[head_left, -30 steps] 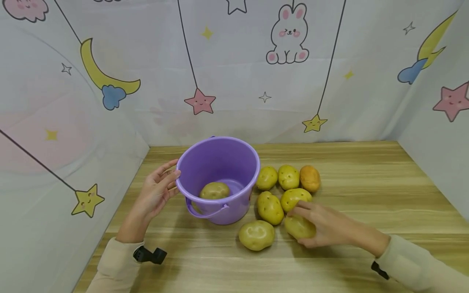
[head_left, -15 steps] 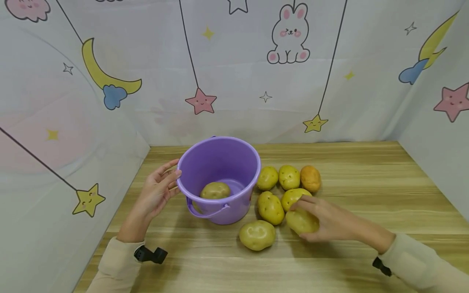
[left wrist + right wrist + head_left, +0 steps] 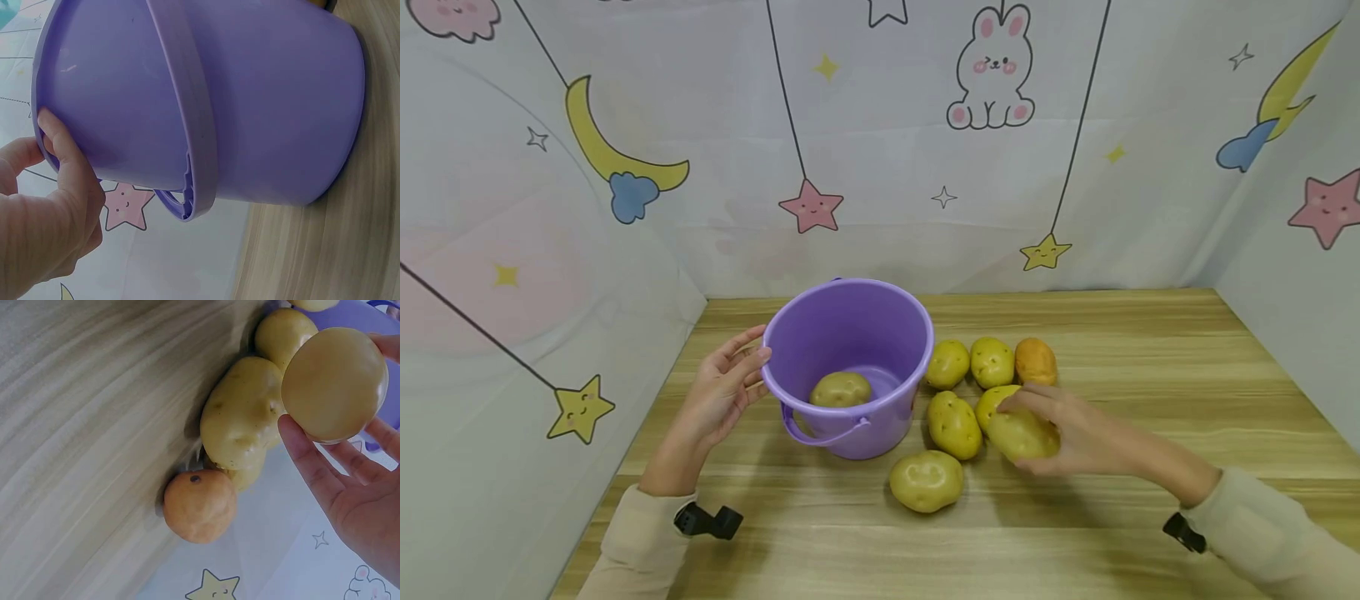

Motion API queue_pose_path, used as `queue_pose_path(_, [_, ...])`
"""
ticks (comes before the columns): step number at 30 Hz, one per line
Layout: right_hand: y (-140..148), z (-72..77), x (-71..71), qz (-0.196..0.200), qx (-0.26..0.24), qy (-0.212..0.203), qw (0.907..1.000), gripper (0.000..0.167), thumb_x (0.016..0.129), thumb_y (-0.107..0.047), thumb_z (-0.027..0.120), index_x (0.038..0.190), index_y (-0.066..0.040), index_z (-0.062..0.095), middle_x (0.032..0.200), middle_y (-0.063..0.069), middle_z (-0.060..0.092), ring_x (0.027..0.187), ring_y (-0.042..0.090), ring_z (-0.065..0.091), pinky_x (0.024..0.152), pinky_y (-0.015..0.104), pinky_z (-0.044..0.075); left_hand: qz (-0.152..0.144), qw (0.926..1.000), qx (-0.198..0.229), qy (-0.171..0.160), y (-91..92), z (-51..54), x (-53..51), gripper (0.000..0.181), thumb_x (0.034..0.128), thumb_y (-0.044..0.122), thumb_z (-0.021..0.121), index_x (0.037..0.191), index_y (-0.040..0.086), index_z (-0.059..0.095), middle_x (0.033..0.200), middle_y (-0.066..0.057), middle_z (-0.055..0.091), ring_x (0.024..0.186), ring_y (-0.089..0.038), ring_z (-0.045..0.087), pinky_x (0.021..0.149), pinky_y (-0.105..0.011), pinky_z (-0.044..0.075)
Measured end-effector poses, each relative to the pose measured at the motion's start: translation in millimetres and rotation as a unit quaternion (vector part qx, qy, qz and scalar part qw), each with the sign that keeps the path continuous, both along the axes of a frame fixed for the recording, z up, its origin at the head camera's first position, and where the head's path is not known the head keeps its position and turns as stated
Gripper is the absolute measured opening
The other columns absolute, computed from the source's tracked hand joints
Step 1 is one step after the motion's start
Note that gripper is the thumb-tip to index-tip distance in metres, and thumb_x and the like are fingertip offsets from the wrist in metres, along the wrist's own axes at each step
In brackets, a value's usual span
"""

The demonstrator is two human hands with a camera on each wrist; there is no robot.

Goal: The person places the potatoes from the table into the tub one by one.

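Note:
A purple bucket (image 3: 868,429) stands upright on the table, its handle hanging at the front left. Inside it lies one potato (image 3: 841,390). My left hand (image 3: 718,392) grips the bucket's left rim, thumb and fingers on either side, as the left wrist view (image 3: 62,200) also shows. In my right hand (image 3: 1078,433) is a yellow-green potato (image 3: 1021,435), pinched between thumb and fingers and lifted off the table. Another potato (image 3: 996,403) sits just behind it, partly hidden by it. One potato (image 3: 927,482) lies nearest the front.
Right of the bucket lie several more yellow potatoes (image 3: 954,426), with an orange-brown one (image 3: 1035,362) at the back right; the right wrist view shows that brownish one (image 3: 200,506) close up. Printed cloth (image 3: 880,150) walls the wooden table (image 3: 1150,358) at the back and sides.
My right hand has lifted the potato from the table and moved slightly up and right with it. The left hand and bucket have stayed in place.

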State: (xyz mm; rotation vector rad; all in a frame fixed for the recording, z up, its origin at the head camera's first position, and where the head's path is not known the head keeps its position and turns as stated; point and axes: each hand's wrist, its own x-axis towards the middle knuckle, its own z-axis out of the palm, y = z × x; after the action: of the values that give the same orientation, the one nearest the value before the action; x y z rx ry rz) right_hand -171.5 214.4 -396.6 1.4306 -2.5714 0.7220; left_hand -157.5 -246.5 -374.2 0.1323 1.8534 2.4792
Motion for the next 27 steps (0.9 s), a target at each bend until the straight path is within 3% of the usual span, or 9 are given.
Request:
queue_pose_path(6, [-0.8,7.2,-5.0,-0.004,-0.010,-0.016,0.9998,0.052,0.076,-0.028,0.085,0.120,-0.014,0.063,0.112,-0.005,0.061,0.084,0.005,0.050,0.063,0.020,0.049,0.000,1.0000,-0.002,0.000,0.0,0.2,0.7,0.048,0.1031,0.006,0.055,0.146,-0.001,0.034,0.115,-0.014,0.057,0.089,-0.015,0.068,0.076,-0.024,0.060])
queue_pose_path(11, [0.2,13.1,-11.1,0.000,-0.022,-0.022,0.9995,0.053,0.075,-0.026,0.086,0.120,-0.013,0.062,0.108,-0.005,0.060,0.074,0.003,0.046,0.055,0.020,0.047,-0.001,1.0000,-0.002,-0.001,0.2,0.5,0.5,0.050,0.1030,0.006,0.055,0.147,-0.002,0.033,0.117,-0.014,0.056,0.091,-0.016,0.068,0.077,-0.024,0.060])
queue_pose_path(27, [-4.9,35.3,-26.6,0.017,-0.054,-0.011,0.9983,0.054,0.074,-0.018,0.086,0.122,-0.011,0.062,0.112,-0.003,0.061,0.087,0.009,0.053,0.060,0.022,0.052,0.004,0.9999,0.010,-0.006,0.7,-0.4,0.0,0.049,0.1025,0.006,0.056,0.146,-0.002,0.034,0.118,-0.013,0.057,0.090,-0.015,0.068,0.078,-0.025,0.060])
